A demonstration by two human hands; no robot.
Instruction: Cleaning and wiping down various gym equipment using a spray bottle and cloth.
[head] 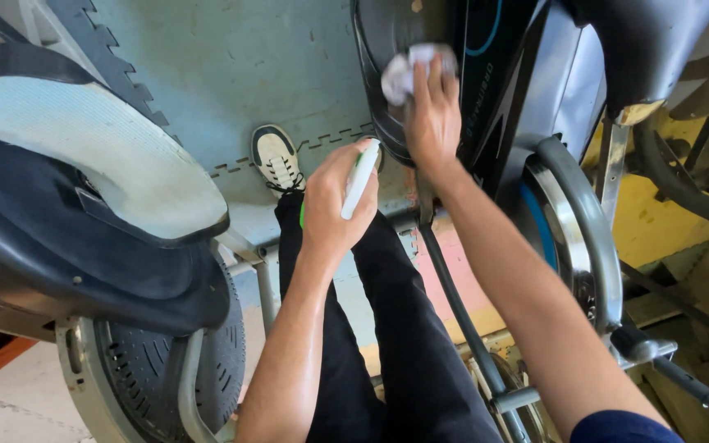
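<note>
Within left hand (334,201), bottle (360,180) upright, tilted.

Left hand (334,201) raised at mid-height, fingers curled tight in a closed grip, forearm bare and angled upward. Right hand (431,119) reaching farther forward, fingers extended and pressed flat, wrist straight, arm stretched out, dark blue sleeve at the upper arm.

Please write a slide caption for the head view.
Right hand presses cloth on black machine; left hand holds bottle.
</note>
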